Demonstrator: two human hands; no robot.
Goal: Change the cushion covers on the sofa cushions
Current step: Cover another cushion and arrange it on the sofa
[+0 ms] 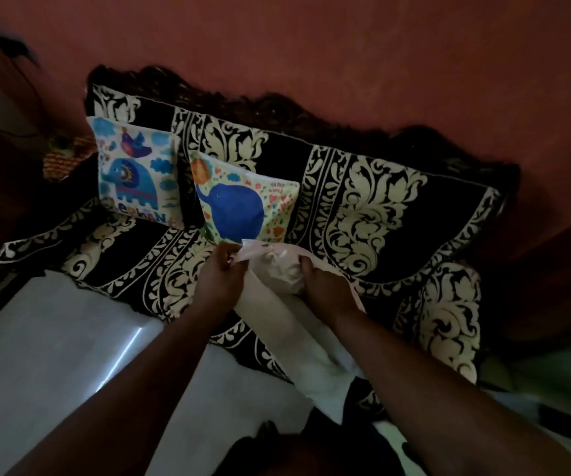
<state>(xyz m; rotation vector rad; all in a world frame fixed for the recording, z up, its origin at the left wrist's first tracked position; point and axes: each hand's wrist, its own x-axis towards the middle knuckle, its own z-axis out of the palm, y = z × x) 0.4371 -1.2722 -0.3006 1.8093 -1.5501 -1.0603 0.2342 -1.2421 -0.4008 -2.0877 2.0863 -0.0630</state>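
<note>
A pale cushion (287,324) lies on the sofa seat in front of me, its far end bunched. My left hand (224,269) pinches the edge of a pale pink cover (256,250) at that end. My right hand (318,278) grips the bunched cushion and cover from the right. Two covered cushions lean on the sofa back: one with a light blue elephant and a bird (136,170) at the left, one with a dark blue elephant (242,207) just beyond my hands.
The sofa (363,201) has a black throw with cream leaf patterns, draped over its right arm (449,310). A pale tiled floor (53,338) lies lower left. A reddish wall (311,46) stands behind. Dark cloth (277,444) sits at the bottom edge.
</note>
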